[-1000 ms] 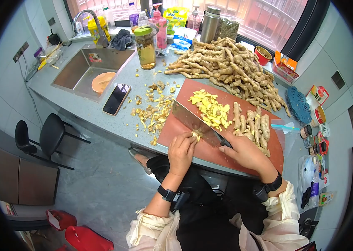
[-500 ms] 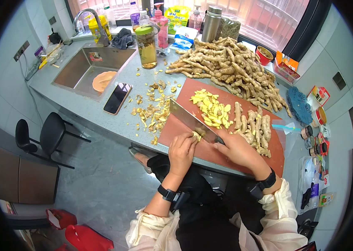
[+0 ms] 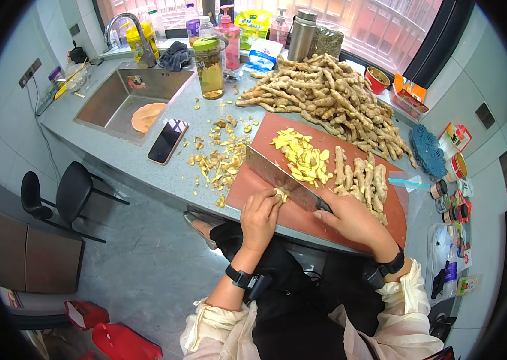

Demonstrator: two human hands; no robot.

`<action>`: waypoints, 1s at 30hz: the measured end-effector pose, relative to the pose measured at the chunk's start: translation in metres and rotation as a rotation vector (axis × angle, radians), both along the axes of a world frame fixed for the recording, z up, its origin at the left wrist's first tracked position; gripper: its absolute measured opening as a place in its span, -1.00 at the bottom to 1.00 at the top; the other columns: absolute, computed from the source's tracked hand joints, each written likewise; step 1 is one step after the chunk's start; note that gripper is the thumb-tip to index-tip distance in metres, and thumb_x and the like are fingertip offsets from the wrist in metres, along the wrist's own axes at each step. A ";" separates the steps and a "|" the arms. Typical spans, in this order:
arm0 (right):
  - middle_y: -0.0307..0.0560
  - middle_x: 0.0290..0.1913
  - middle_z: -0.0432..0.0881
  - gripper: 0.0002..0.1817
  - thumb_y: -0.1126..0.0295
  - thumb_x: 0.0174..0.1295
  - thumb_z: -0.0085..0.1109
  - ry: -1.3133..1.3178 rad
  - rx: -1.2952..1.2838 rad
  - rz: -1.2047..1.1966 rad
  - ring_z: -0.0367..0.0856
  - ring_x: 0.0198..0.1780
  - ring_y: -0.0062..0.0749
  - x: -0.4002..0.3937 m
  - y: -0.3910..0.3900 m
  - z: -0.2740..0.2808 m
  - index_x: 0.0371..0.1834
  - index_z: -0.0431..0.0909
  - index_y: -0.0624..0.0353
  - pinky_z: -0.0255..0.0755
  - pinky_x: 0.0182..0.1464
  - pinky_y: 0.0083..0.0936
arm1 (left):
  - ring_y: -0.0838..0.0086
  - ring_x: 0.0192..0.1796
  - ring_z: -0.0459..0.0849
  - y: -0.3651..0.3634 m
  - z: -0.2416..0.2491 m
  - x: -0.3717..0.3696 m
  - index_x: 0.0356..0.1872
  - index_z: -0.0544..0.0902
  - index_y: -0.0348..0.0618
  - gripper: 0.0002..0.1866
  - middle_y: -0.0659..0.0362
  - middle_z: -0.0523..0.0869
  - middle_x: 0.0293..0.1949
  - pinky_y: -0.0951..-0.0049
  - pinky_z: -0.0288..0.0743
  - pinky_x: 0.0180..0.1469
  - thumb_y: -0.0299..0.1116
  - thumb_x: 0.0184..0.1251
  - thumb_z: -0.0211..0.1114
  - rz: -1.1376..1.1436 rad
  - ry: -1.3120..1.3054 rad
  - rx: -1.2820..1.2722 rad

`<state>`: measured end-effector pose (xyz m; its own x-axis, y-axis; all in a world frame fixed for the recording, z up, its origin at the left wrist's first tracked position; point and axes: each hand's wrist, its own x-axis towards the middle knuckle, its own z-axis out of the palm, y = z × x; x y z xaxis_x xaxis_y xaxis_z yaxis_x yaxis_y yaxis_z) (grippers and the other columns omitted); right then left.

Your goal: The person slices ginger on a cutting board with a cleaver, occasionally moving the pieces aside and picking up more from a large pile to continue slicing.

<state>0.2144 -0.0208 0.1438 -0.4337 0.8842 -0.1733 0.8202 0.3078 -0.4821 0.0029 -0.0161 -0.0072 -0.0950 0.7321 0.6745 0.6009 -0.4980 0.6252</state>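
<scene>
My right hand is closed round the black handle of a cleaver, whose broad blade slants across the reddish-brown cutting board. Beside the blade, my left hand pinches a small piece of ginger down near the board's front edge; the fingers partly cover it. Beyond the blade lies a heap of yellow ginger slices. Several unpeeled ginger roots are lined up on the board to the right of the slices.
A large pile of ginger roots stands behind the board. Ginger scraps are strewn on the counter to the left, near a phone, a tea bottle and the sink. At the right are a blue dish and small jars.
My right hand and the cleaver's handle have shifted slightly to the right, and the blade sits a little apart from my left fingers. My left hand stays on the ginger piece.
</scene>
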 end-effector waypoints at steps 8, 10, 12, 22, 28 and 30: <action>0.43 -0.16 0.72 -0.62 0.25 0.48 0.26 -0.112 -0.053 -0.011 0.72 -0.07 0.42 -0.012 0.002 0.003 0.09 0.43 0.34 0.57 -0.01 0.15 | 0.20 -0.08 0.75 0.000 0.001 0.001 -0.21 0.78 -0.16 -0.84 0.17 0.80 -0.07 0.23 0.62 -0.03 -0.48 0.20 0.56 0.007 0.003 -0.016; 0.43 -0.17 0.72 -0.63 0.25 0.49 0.25 -0.102 -0.044 -0.012 0.72 -0.06 0.41 -0.016 0.005 -0.003 0.08 0.43 0.35 0.57 -0.01 0.16 | 0.19 -0.09 0.75 0.000 0.002 0.000 -0.20 0.78 -0.18 -0.84 0.16 0.81 -0.07 0.24 0.62 -0.04 -0.50 0.22 0.55 0.001 0.005 -0.010; 0.43 -0.17 0.72 -0.63 0.25 0.49 0.25 -0.092 -0.035 -0.013 0.71 -0.05 0.41 -0.020 0.010 -0.009 0.06 0.42 0.36 0.56 0.00 0.16 | 0.18 -0.09 0.75 0.001 0.002 0.001 -0.18 0.77 -0.19 -0.84 0.15 0.81 -0.07 0.25 0.61 -0.05 -0.51 0.23 0.54 -0.005 0.006 -0.004; 0.45 -0.14 0.72 -0.63 0.25 0.49 0.23 -0.033 0.016 0.011 0.71 -0.02 0.40 -0.021 0.013 -0.015 0.07 0.42 0.36 0.56 0.03 0.15 | 0.20 -0.07 0.75 0.001 0.001 0.003 -0.19 0.78 -0.15 -0.83 0.18 0.80 -0.08 0.22 0.63 -0.03 -0.47 0.21 0.56 0.015 0.021 0.009; 0.45 -0.11 0.72 -0.60 0.24 0.49 0.23 -0.059 -0.057 0.011 0.71 -0.02 0.40 -0.009 0.004 -0.005 0.13 0.42 0.35 0.56 0.03 0.14 | 0.20 -0.07 0.75 0.000 0.001 0.002 -0.19 0.78 -0.15 -0.83 0.18 0.80 -0.08 0.22 0.63 -0.03 -0.48 0.21 0.56 0.023 0.016 0.009; 0.45 -0.11 0.73 -0.59 0.24 0.49 0.23 -0.066 -0.076 -0.018 0.71 -0.01 0.40 -0.010 0.004 -0.004 0.15 0.42 0.35 0.56 0.03 0.14 | 0.20 -0.07 0.75 0.000 0.001 0.003 -0.19 0.78 -0.15 -0.83 0.18 0.80 -0.08 0.22 0.63 -0.03 -0.48 0.21 0.56 0.016 0.026 0.003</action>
<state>0.2045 -0.0170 0.1398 -0.4034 0.8749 -0.2681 0.8562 0.2575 -0.4479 0.0056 -0.0156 -0.0060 -0.0892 0.7285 0.6792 0.6250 -0.4900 0.6077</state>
